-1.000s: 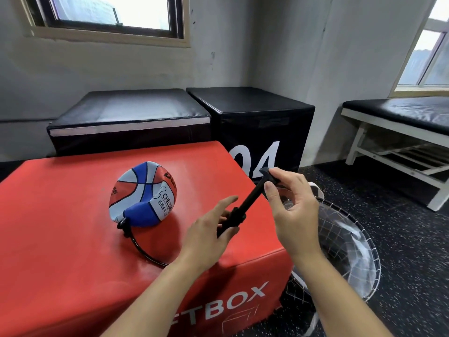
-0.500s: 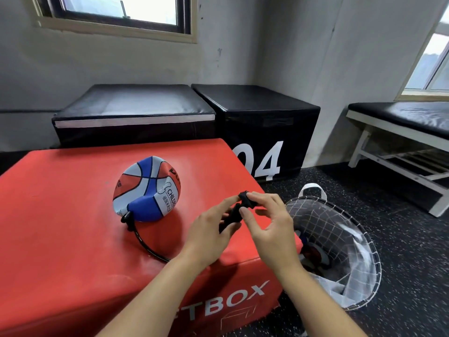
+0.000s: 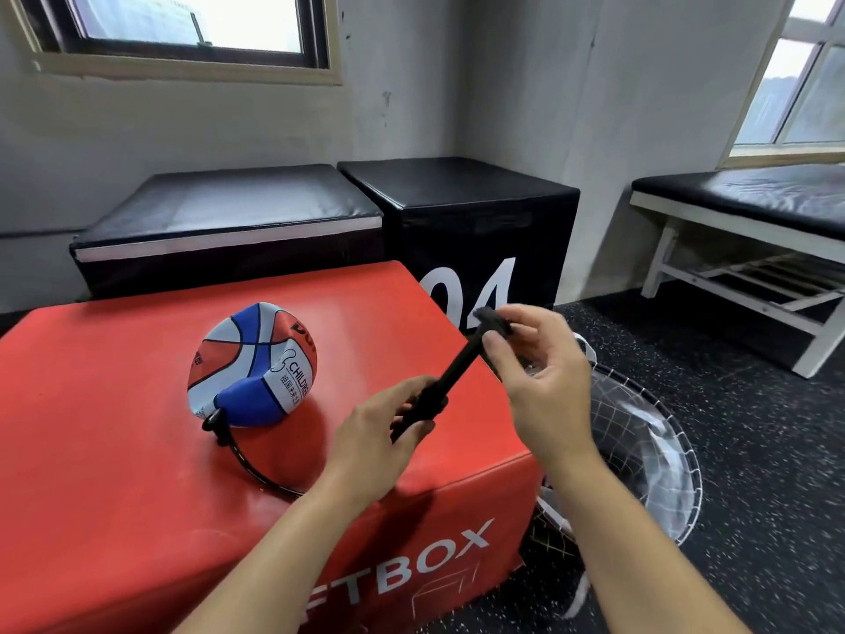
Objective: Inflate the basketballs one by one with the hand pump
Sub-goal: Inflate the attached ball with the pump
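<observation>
Head view
Ball (image 3: 253,364): red, white and blue basketball, partly flat and creased along its lower side, resting on the red box toward the left of its top.
Hose (image 3: 256,469): black, plugged into the ball's lower left, curving over the box top toward the left hand, where it passes out of sight under the wrist.
Pump (image 3: 439,391): black hand pump, held tilted above the box's near right corner, lower end at the left hand, upper end at the right; its rod is drawn out between the two hands.
Left hand (image 3: 379,437): fingers wrapped closed around the pump's lower barrel, thumb laid along it.
Right hand (image 3: 544,382): fingertips pinched closed on the handle (image 3: 494,320) at the top of the rod, raised above and right of the left hand.
Box (image 3: 114,450): red padded block with white lettering on its front face; it bears the ball and hose.
Basket (image 3: 658,455): white mesh with a wire rim, on the floor just beside the box's right side, partly behind the right forearm.
Black boxes (image 3: 457,194): two behind the red one, the right one marked 04.
Bench (image 3: 750,203): black padded top on a white frame, against the right wall, well apart from the box.
Floor (image 3: 754,441): dark, speckled.
</observation>
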Demonstrator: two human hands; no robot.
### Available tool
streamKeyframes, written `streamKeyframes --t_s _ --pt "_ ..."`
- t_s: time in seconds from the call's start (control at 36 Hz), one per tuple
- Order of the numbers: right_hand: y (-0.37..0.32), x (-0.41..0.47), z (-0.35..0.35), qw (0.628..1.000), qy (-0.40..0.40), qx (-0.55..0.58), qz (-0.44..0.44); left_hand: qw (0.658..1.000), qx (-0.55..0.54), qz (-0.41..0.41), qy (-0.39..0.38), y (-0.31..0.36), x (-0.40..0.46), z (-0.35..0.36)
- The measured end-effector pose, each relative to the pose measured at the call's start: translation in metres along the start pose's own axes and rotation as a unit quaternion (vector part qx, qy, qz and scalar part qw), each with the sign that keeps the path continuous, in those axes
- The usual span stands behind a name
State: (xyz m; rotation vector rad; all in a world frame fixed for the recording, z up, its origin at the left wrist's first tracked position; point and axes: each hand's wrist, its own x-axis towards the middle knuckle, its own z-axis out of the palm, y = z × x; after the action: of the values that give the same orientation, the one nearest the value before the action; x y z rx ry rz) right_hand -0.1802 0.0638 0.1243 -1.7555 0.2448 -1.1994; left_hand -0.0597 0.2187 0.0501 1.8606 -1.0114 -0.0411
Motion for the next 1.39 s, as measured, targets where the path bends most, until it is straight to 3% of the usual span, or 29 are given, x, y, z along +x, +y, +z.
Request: streamKeyframes --t_s 0.11,0.25,0.97,1.39 --pt "-0.007 0.013 -0.015 0.998 0.052 0.016 -0.005 1.000 0.016 -0.002 -0.003 -0.001 0.000 0.002" --pt "-0.011 0.010 -0.014 0.998 0.056 -0.034 -0.021 0.999 0.032 -0.007 -0.001 -0.004 0.001 0.003" --pt "0.028 -0.038 0.045 0.989 -0.097 -0.106 -0.019 0.999 0.010 -0.017 0.026 -0.014 0.004 -0.006" --pt "0.011 -0.019 0.020 0.993 -0.087 -0.085 -0.014 1.000 0.026 -0.013 0.011 -0.008 0.002 -0.002"
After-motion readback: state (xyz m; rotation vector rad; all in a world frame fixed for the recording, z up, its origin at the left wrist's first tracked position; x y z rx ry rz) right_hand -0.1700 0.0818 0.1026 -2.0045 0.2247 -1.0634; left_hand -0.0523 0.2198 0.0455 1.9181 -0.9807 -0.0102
